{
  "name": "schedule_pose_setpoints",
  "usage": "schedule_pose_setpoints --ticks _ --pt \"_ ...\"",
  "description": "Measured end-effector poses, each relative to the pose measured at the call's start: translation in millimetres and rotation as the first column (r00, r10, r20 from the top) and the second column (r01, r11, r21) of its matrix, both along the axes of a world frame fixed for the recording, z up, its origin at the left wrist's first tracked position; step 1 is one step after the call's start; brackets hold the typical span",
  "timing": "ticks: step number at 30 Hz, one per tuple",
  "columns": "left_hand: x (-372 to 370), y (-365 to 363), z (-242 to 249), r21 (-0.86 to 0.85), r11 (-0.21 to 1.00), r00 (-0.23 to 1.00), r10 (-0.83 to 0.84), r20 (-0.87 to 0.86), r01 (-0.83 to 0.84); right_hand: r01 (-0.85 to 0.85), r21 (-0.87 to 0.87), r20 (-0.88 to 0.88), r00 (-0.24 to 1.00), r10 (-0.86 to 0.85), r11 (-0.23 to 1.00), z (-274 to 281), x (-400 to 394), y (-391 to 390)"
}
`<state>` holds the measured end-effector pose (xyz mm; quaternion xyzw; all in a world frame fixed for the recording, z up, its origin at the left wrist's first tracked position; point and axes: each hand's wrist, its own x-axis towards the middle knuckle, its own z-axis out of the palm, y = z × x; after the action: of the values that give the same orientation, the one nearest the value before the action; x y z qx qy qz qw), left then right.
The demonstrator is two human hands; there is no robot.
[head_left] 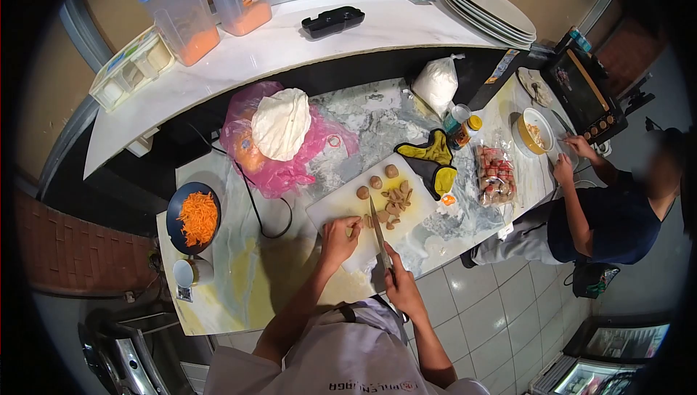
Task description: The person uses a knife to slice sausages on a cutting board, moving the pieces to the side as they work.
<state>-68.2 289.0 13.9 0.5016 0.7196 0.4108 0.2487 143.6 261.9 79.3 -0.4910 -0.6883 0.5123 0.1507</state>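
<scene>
My right hand [401, 286] grips the handle of a long kitchen knife [379, 234], its blade pointing away over a white cutting board [330, 210]. My left hand [340, 241] rests at the board's left side with its fingers curled together, left of the blade; what they hold, if anything, is hidden. Small cut brown pieces [396, 197] lie to the right of the blade. Beyond its tip sit a few whole brown balls [375, 182] that look like meatballs.
Left stand a dark plate of shredded carrot [197, 218] and a white cup [186, 272]. Behind are a pink plastic bag [276, 170] and a black cable [255, 210]. Yellow-black gloves [435, 159] and packed balls [496, 175] lie right. Another person [599, 213] works near a bowl [534, 132].
</scene>
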Motion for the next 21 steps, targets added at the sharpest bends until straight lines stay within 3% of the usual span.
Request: schedule_pose_setpoints --ticks 7,10,16,21 --pt "2.2 11.2 2.7 -0.066 0.998 0.996 -0.018 0.089 0.024 0.023 -0.008 -0.020 1.000 -0.023 1.000 0.7 3.2 -4.8" --pt "2.2 18.9 2.2 0.019 0.999 0.992 -0.042 0.119 0.040 0.036 0.000 -0.018 0.999 -0.036 0.999 -2.5 4.9 -4.2" --pt "-0.2 25.6 3.1 0.008 0.999 0.996 -0.034 0.082 0.033 0.056 0.009 -0.019 0.998 -0.055 0.998 4.4 5.4 -5.8" --pt "-24.3 34.1 -21.1 -0.001 1.000 0.952 0.015 0.307 -0.016 -0.005 0.016 -0.025 1.000 0.005 1.000 -0.2 1.4 -15.0"
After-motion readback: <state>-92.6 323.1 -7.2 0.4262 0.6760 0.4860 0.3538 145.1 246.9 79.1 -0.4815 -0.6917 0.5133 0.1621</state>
